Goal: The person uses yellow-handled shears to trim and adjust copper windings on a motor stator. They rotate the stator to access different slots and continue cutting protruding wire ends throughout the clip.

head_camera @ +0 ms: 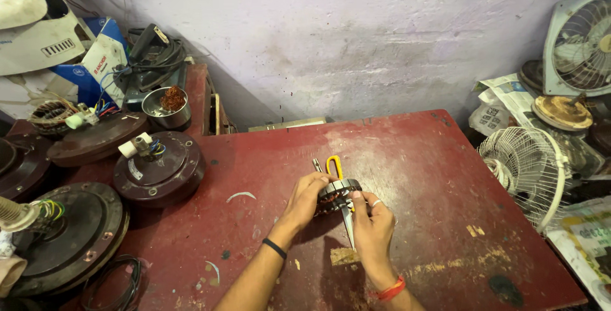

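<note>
a red table is seen filling the middle of the view, set against a pale wall. dark round fan motors are ranged along its left edge, and white fans are stacked at its right. near the table's middle, a small stator is held just above the surface between both hands. it is gripped from the left by the left hand, whose fingers are curled closed round its rim. the right hand is closed too, with its fingertips pressed on the stator's right side; whether the scissors lying under the stator are also held by it cannot be told. the stator is shown as a short ring of stacked grey metal, with dark copper-brown windings at its lower edge. it is judged to be stiff and rather heavy for its size, with a hard, fairly grippy steel rim. the windings are judged fragile, since thin wire is easily nicked or bent. it is best taken by the outer metal ring, with the coils left untouched.
</note>
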